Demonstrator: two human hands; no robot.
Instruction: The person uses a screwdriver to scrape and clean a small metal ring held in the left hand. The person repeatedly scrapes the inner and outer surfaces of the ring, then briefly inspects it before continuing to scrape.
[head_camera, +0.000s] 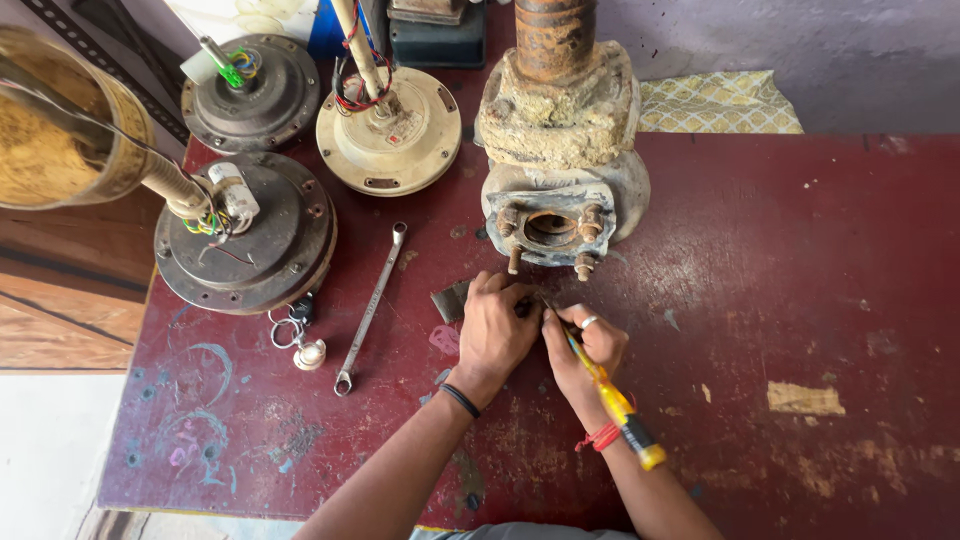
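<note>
My left hand (493, 335) presses down on a small dark flat piece (450, 299) that lies on the red table (780, 300), its fingers curled over the piece's right end. My right hand (588, 350) grips a yellow-handled screwdriver (612, 400), tip pointing up-left to where both hands meet; what the tip touches is hidden by my fingers. Just beyond the hands stands a rusty, crusted pump body (560, 170) with a round flanged opening and studs facing me.
A long ring spanner (370, 310) lies left of my hands, with a key ring (295, 335) beside it. Three ceiling fan motors (250, 235) (388, 130) (250, 92) with loose wires crowd the back left. A yellow patterned cloth (715, 102) lies at the back.
</note>
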